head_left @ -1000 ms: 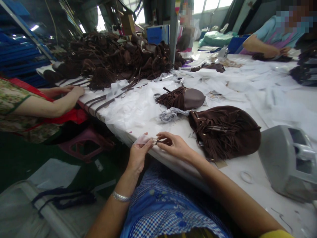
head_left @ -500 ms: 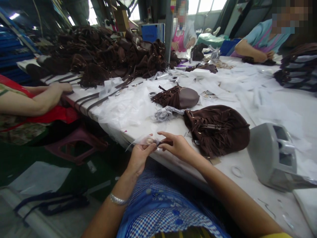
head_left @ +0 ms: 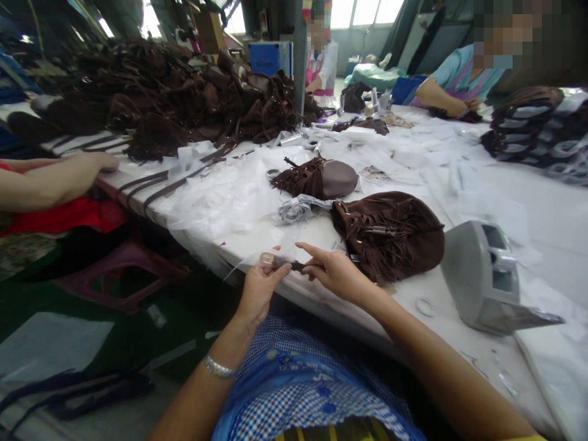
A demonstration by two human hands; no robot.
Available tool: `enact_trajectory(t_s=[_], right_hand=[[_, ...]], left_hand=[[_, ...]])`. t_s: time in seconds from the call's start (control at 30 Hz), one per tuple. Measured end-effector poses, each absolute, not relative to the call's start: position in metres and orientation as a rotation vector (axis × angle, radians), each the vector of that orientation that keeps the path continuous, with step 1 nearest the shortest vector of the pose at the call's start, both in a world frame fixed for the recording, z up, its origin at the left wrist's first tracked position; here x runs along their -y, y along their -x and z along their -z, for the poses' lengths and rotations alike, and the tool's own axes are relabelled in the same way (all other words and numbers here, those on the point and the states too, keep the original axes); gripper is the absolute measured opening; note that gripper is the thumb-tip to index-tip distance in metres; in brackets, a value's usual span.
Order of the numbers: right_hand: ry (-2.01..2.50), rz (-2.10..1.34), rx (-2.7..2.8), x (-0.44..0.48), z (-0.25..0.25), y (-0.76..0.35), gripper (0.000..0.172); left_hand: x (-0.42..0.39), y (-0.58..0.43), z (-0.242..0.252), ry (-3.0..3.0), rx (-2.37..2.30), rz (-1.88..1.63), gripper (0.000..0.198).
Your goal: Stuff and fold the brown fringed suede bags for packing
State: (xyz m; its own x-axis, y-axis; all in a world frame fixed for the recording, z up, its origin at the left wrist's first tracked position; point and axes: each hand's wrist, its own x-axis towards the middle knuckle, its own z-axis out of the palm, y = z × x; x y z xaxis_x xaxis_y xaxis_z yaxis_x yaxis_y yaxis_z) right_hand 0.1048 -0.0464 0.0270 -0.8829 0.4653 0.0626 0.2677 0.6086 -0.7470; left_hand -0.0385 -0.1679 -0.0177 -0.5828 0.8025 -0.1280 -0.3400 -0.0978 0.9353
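Note:
In the head view, my left hand (head_left: 260,289) is closed with thumb and fingers on a clear plastic wrapper (head_left: 245,263) at the table's near edge. A shiny, pale coppery piece shows through the plastic above those fingers. From it a short dark brown strap (head_left: 297,266) runs to the right. My right hand (head_left: 337,274) pinches the strap's other end, its index finger stretched out above. Just beyond the right hand lies a dark brown fringed bag (head_left: 390,236). A bundle wrapped in clear plastic (head_left: 294,210) rests against that bag's opening.
A smaller fringed bag (head_left: 337,179) lies farther back. To the right stands a grey tape dispenser (head_left: 478,278), with a tape ring (head_left: 425,307) beside it. White sheets (head_left: 215,196) cover much of the table. Brown bags (head_left: 193,98) are heaped behind; co-workers sit left and across. A stool (head_left: 124,275) stands at left.
The dark strap between my hands now shows longer, and the coppery piece sits farther left. My hands have drawn slightly apart. The view has turned a little to the right.

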Motion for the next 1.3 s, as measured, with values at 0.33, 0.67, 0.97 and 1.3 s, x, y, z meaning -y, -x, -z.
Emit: enact_trajectory(t_s=[0.33, 0.67, 0.97, 1.3], right_hand=[[0.85, -0.843, 2.77, 0.039, -0.029, -0.14, 0.052], [0.751, -0.757, 2.722, 0.041, -0.024, -0.161, 0.068], [0.783, -0.807, 2.563, 0.045, -0.02, -0.177, 0.062], [0.775, -0.909, 2.45, 0.042, -0.012, -0.179, 0.024]], left_hand=[[0.16, 0.036, 0.017, -0.541, -1.416, -1.784, 0.061], [0.147, 0.003, 0.015, -0.586, -1.333, -1.617, 0.061], [0.141, -0.019, 0.015, -0.671, -1.206, -1.456, 0.061], [0.16, -0.008, -0.006, -1.217, -1.459, -0.913, 0.038]])
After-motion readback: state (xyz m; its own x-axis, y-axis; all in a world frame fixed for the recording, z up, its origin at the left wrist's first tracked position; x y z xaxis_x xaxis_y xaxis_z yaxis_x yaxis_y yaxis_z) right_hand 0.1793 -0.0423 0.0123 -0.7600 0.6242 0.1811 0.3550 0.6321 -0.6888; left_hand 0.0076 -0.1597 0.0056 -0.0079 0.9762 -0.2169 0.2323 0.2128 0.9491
